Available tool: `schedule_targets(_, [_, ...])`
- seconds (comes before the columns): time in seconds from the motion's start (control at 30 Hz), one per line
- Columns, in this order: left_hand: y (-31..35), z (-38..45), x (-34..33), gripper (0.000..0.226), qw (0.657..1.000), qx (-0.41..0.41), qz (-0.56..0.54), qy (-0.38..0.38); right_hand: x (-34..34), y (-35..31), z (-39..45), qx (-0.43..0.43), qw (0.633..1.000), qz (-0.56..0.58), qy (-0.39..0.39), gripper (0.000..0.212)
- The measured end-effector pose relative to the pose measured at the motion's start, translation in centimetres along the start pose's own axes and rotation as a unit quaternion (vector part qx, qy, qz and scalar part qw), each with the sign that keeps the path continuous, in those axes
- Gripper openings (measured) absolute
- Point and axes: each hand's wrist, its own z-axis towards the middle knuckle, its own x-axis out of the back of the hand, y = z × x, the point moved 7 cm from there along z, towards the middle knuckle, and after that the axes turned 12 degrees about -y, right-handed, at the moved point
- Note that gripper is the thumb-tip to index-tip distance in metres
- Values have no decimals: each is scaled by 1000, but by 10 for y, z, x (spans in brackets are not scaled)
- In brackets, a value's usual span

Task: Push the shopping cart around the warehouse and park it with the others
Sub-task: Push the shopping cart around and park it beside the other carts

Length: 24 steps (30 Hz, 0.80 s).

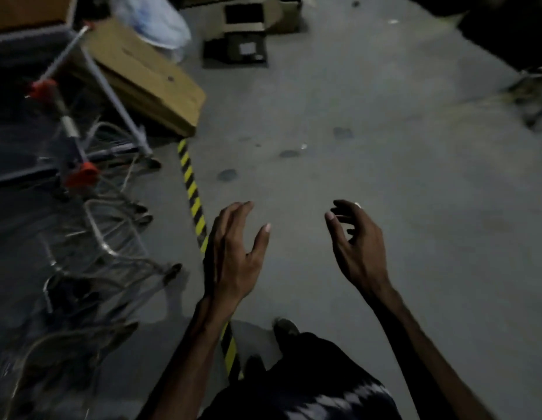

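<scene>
A row of nested metal shopping carts (pixel 91 189) stands at the left, blurred, its handle bar capped with red ends. My left hand (pixel 233 253) hovers over the concrete floor to the right of the carts, fingers loosely spread, holding nothing. My right hand (pixel 357 241) floats beside it, fingers relaxed and slightly curled, also holding nothing, with a ring on one finger. Neither hand touches a cart. Another cart or wire frame (pixel 533 98) shows partly at the right edge, too blurred to identify.
A yellow-and-black striped floor tape (pixel 192 189) runs from the carts toward my feet. A flat cardboard box (pixel 142 77) leans behind the carts. More boxes (pixel 248 28) and a white plastic bag (pixel 154 19) sit at the back. Grey concrete floor (pixel 384 147) spreads ahead.
</scene>
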Motion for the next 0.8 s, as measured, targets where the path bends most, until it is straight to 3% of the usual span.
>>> schedule_targets(0.2, [56, 13, -59, 54, 988, -104, -35, -111, 79, 30, -58, -70, 989, -31, 128, 39])
schedule_targets(0.4, [119, 28, -115, 54, 961, -198, -34, -189, 128, 62, -103, -120, 971, -30, 204, 54])
schedule_targets(0.8, [225, 82, -252, 50, 923, -278, -11, -268, 235, 179, -110, -189, 952, -5, 241, 43])
